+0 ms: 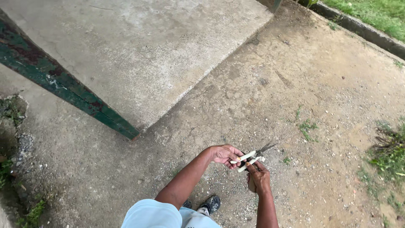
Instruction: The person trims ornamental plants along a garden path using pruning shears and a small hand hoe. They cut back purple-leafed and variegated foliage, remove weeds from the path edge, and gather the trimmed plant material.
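Slanting down at far left, a rusty green post (pixel 63 82), foot planted at the edge of a pale concrete slab (pixel 139 46). Over cracked, gravelly ground (pixel 261 97), left hand (pixel 225 154) curled shut around pale-handled shears (pixel 252 157), dark blades pointing up and right. Just beside it, right hand (pixel 258 177) closed too, fingers up against the lower handle. Below, a dark shoe (pixel 212 204) and light blue clothing. Further right, weeds and scattered grass (pixel 388 156).

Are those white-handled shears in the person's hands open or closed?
Nearly closed: the shears show two white handles lying close together, and the dark blades meet at a narrow point.
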